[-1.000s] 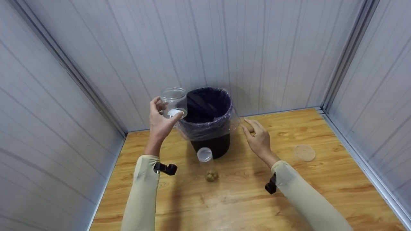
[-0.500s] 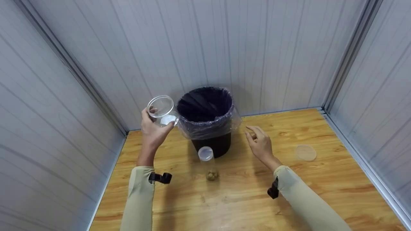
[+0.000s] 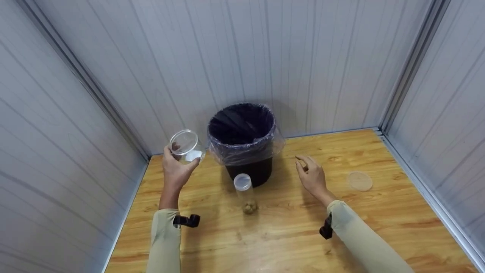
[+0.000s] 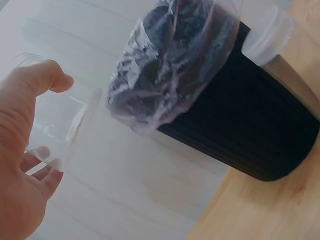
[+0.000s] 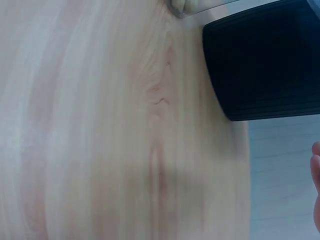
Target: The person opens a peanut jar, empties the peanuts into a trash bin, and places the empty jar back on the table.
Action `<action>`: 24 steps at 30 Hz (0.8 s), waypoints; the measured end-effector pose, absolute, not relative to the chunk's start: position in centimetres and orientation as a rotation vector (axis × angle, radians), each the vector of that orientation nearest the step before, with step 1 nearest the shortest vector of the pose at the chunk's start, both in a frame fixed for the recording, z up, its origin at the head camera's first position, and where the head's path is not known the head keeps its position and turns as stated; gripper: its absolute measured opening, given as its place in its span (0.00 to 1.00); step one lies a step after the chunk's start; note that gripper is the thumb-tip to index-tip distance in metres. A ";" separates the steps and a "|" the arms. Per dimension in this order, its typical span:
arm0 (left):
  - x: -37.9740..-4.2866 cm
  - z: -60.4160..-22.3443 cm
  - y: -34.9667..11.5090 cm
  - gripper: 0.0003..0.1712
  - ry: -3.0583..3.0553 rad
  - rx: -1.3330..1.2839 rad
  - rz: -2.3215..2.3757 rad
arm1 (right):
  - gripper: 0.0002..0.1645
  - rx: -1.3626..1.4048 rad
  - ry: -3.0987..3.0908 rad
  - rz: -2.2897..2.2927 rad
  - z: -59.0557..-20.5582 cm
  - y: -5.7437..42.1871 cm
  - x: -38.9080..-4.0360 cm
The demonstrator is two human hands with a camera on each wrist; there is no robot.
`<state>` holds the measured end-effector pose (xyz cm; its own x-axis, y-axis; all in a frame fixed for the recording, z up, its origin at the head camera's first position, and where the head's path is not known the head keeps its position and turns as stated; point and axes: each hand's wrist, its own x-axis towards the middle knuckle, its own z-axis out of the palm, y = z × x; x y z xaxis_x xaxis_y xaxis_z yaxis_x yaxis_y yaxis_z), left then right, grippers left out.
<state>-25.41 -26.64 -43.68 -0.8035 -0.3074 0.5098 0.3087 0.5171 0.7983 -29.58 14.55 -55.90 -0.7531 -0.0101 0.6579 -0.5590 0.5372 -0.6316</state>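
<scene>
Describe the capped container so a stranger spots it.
Find the black bin with the purplish liner. Just in front stands a slim, clear container. Unlike the wider jar in the left hand, it holds brownish lumps beneath a whitish cap.

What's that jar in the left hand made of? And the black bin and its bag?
The jar: clear and shiny, likely hard plastic, though maybe glass; the left hand's fingers show through it.
The black bin: probably plastic with a dull finish; its side shows faint lines.
The bag: seemingly thin, glossy plastic film; it's crinkled and catches the light.
</scene>
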 end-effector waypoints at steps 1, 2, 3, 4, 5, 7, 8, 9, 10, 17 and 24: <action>-25.4 -44.1 -26.7 0.47 -2.151 0.014 -1.295 | 0.14 0.457 -2.181 1.181 -56.1 14.7 -29.5; -25.4 -44.5 -26.8 0.47 -2.158 0.026 -1.298 | 0.13 0.454 -2.188 1.175 -56.4 14.8 -29.5; -25.5 -45.0 -26.9 0.47 -2.165 0.032 -1.304 | 0.13 0.451 -2.195 1.173 -56.7 14.9 -29.5; -25.5 -45.5 -26.9 0.47 -2.173 0.035 -1.315 | 0.13 0.448 -2.200 1.170 -56.9 15.0 -29.5; -25.6 -45.9 -27.0 0.47 -2.177 0.035 -1.331 | 0.14 0.444 -2.206 1.167 -57.1 15.2 -29.5; -25.8 -46.8 -27.0 0.46 -2.182 0.031 -1.368 | 0.14 0.429 -2.219 1.174 -57.4 15.4 -29.5; -25.9 -47.2 -27.1 0.46 -2.186 0.030 -1.384 | 0.14 0.418 -2.228 1.181 -57.6 15.5 -29.5; -26.0 -47.7 -27.1 0.46 -2.195 0.033 -1.395 | 0.14 0.409 -2.238 1.192 -57.7 15.7 -29.5; -26.1 -48.1 -27.1 0.46 -2.206 0.041 -1.404 | 0.14 0.401 -2.248 1.203 -57.7 15.8 -29.5; -26.5 -51.2 -27.4 0.48 -2.261 0.110 -1.408 | 0.14 0.369 -2.282 1.242 -58.3 16.4 -29.3; -26.6 -54.1 -27.0 0.54 -2.296 0.164 -1.390 | 0.14 0.340 -2.305 1.251 -59.0 16.7 -29.2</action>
<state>-26.60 -27.03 -54.08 -0.8922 -0.3247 0.3139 0.1275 0.4857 0.8648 -29.15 16.69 -59.01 -0.8479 0.0151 0.5300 -0.4361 0.5486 -0.7133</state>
